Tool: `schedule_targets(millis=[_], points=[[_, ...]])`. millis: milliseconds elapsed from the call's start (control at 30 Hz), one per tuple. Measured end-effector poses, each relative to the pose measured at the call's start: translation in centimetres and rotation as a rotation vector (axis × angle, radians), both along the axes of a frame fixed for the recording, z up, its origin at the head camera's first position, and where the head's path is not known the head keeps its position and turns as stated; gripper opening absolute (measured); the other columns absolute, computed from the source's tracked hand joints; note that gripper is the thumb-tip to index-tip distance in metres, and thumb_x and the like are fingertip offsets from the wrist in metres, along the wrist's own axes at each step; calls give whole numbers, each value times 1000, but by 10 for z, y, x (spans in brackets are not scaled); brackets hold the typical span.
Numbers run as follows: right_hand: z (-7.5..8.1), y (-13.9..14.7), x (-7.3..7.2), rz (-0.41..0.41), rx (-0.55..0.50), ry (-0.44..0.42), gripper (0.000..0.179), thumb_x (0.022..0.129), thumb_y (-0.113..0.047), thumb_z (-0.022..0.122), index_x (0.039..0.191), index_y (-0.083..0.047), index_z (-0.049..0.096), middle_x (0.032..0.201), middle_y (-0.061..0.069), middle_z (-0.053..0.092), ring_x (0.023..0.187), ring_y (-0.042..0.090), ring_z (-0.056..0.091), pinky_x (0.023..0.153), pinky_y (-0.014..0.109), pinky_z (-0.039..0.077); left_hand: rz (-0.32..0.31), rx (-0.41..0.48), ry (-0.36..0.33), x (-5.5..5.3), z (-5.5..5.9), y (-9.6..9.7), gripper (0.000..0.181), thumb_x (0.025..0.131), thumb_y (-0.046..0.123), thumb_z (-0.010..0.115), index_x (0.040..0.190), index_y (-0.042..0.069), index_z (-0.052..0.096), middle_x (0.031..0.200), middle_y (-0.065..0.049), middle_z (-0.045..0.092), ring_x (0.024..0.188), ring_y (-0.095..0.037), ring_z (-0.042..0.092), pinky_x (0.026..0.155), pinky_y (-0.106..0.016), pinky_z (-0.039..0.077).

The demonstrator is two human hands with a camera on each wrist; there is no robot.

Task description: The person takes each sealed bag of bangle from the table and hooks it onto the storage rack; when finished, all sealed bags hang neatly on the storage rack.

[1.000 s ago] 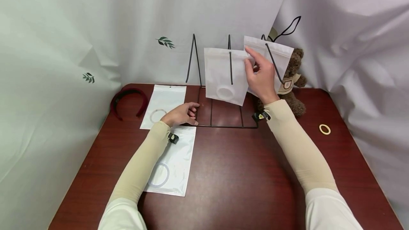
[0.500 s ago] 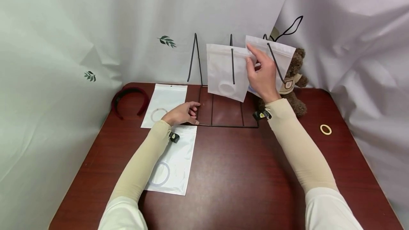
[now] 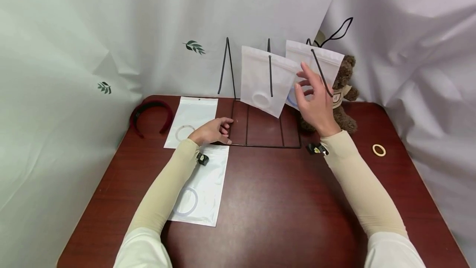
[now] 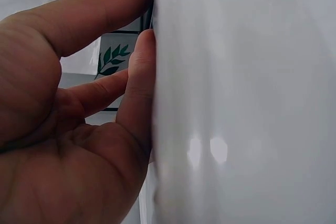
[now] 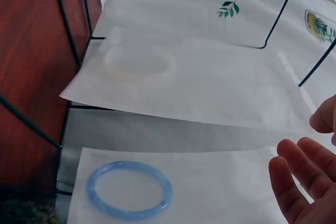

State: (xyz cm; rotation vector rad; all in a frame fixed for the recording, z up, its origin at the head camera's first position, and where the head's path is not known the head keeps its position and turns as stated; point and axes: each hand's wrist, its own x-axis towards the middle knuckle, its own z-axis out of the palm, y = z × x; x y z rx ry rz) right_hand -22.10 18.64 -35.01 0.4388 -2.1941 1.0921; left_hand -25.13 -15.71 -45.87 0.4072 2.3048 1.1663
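Nearer in, the left hand [image 3: 211, 131] rests at the front-left corner of the wire rack [image 3: 264, 147], thumb and forefinger apart; beyond, the right hand [image 3: 318, 104], loosely spread, is just beside the white pouch [image 3: 260, 80] hanging on the middle hook [image 3: 270, 75].

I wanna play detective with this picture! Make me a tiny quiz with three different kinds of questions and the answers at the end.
1. How many white pouches hang on the black rack?
2. True or false: the red headband lies on the table, left of the rack.
3. Pick one: what colour is the bangle in the hanging pouch nearest the teddy bear? A) green B) red C) blue

Key: 1. Two; 2. True; 3. C
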Motion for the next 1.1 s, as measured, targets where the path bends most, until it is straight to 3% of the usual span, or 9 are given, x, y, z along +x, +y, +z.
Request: schedule_targets(millis=[267,500,800,1100], points=[[-25,12,21,30,102,38,45,93,-13,67,138,-14,61,122,9,70,98,23,72,73,38,59,7,-3,-2,0,0,1,85,75,4,86,149,12,44,123,-10,50,102,-19,54,86,-25,47],[-55,24,38,91,228,-122,43,92,-18,72,134,-10,63,113,13,68,95,27,69,76,44,58,15,3,-9,1,1,2,85,75,3,86,148,12,45,122,-9,49,101,-19,54,85,-25,47],[-89,37,50,171,418,-380,50,94,-31,70,139,-11,58,134,11,61,110,30,65,89,47,55,18,0,-21,1,1,2,85,75,3,86,149,12,44,124,-10,50,104,-20,54,89,-27,46],[-104,46,64,194,542,-469,51,95,-32,70,137,-6,58,138,15,61,127,34,58,104,53,46,17,6,-1,2,-1,0,85,75,5,86,149,12,44,122,-7,49,101,-18,55,88,-26,47]])
